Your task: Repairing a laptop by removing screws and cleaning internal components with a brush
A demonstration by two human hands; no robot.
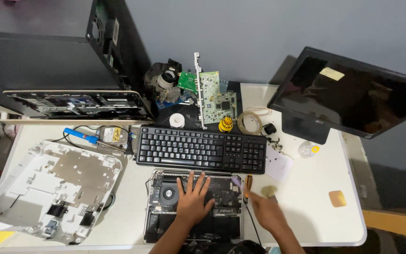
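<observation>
An opened laptop base (158, 218), its circuit board and round fan exposed, lies at the near edge of the white table (311, 216). My left hand (192, 197) rests flat on the board with fingers spread, holding nothing. My right hand (266, 211) is at the laptop's right edge and blurred; it appears to pinch a small screwdriver with an orange handle (248, 182) pointing toward the laptop's upper right corner. A small greenish lump (269, 190) lies just beyond that hand.
A black keyboard (200, 149) sits behind the laptop. A white laptop shell (57, 188) lies left, with a blue-handled tool (81, 135) and hard drive (113, 135). Green circuit boards (214, 96), a black monitor (353, 94), a tan pad (338, 198) and a computer tower (48, 51) surround.
</observation>
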